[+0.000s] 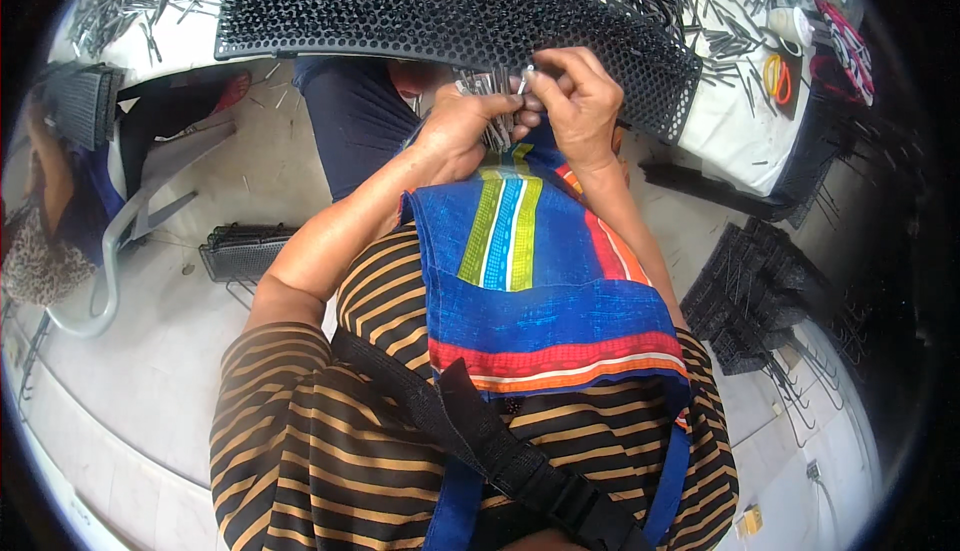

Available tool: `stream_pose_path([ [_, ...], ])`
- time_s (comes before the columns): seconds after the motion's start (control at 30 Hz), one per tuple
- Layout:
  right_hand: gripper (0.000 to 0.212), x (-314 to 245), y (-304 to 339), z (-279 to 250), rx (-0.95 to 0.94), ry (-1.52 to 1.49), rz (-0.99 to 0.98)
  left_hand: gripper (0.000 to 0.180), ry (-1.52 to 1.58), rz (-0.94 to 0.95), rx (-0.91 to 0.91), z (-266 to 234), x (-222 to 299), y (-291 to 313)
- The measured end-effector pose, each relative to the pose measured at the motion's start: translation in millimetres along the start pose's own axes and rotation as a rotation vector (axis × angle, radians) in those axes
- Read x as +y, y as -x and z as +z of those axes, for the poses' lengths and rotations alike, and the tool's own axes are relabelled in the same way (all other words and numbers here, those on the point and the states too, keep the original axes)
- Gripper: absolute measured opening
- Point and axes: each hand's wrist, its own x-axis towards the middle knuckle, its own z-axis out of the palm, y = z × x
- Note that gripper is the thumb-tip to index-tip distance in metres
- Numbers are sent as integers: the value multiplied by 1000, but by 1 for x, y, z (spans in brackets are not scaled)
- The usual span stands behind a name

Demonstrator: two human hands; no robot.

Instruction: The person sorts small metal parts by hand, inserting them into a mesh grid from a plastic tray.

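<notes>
My left hand (458, 129) is closed around a bunch of thin metallic sticks (497, 129), which poke out above and below its fingers. Right beside it, my right hand (575, 101) pinches a single small shiny piece (524, 79) between thumb and fingers, and the two hands nearly touch. What exact kind of part these are is too small to tell. Just beyond both hands lies a long black perforated tray (345, 49), its rows of holes largely filled with upright dark pieces.
Loose dark sticks (150, 1) lie heaped on the white tabletop (185, 46); more are scattered at right near an orange-handled tool (776, 79). Black racks (750, 291) stand on the floor at right, a stacked grid (240, 251) at left. Another person (60, 191) sits at far left.
</notes>
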Motion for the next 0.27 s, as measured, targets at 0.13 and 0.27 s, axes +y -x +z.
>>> stream_pose_path([
  [0.13, 9, 5, 9, 2, -173, -560, 426, 15, -49, 10, 22, -1, -1, 1],
  [0.27, 11, 2, -3, -6, 96, -629, 399, 23, -193, -85, 8, -12, 1, 5],
])
